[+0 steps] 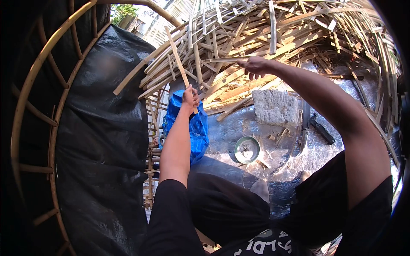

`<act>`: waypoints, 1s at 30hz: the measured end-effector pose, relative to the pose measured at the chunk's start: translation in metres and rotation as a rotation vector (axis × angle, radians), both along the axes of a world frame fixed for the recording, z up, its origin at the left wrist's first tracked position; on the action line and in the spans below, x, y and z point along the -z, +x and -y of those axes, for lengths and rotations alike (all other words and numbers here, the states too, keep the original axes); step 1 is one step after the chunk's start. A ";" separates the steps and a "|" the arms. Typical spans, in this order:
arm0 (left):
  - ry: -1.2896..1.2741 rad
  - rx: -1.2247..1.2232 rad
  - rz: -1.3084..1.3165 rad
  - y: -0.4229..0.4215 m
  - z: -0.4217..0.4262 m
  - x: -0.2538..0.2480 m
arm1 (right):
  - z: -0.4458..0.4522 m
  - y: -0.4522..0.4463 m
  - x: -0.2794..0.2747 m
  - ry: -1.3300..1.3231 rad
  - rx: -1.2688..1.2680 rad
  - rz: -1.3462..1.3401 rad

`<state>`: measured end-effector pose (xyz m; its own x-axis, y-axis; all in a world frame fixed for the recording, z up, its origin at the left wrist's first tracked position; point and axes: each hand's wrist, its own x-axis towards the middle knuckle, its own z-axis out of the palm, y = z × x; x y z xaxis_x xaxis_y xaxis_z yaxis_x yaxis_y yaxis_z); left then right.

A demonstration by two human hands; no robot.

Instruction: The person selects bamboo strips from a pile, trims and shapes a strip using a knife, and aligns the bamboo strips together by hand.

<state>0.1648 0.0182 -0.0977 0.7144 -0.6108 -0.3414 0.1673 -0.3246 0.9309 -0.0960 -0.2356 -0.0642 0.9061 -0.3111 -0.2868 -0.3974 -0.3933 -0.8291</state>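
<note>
My left hand [191, 97] is closed around a long, narrow bamboo strip [177, 57], which slants up and to the left from the fist. A crumpled blue plastic bag [196, 132] lies under that wrist. My right hand [257, 67] reaches over the heap of bamboo strips [290, 32], its fingers partly stretched and apart. Its fingertips are beside the end of a pale strip; whether they touch it I cannot tell. Below that arm sits a rough grey stone block [276, 107].
A small round bowl [247, 149] stands on the silvery sheet [228, 128]. Right of the block lie a long-bladed knife [305, 128] and a black-handled tool [321, 129]. Black plastic sheeting [100, 141] and a curved bamboo frame [54, 123] border the left side.
</note>
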 end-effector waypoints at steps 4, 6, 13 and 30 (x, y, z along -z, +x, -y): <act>-0.092 -0.054 -0.063 0.001 0.002 -0.004 | -0.027 -0.018 0.000 -0.816 -0.296 -0.211; -0.133 -0.108 -0.120 0.003 0.003 -0.002 | -0.032 -0.022 0.010 -0.927 -0.394 -0.301; 0.029 -0.230 0.238 0.022 0.003 0.011 | -0.036 -0.024 0.020 -0.931 -0.450 -0.362; 0.038 -0.246 1.177 0.002 0.006 -0.002 | -0.034 0.007 -0.010 0.413 0.094 0.285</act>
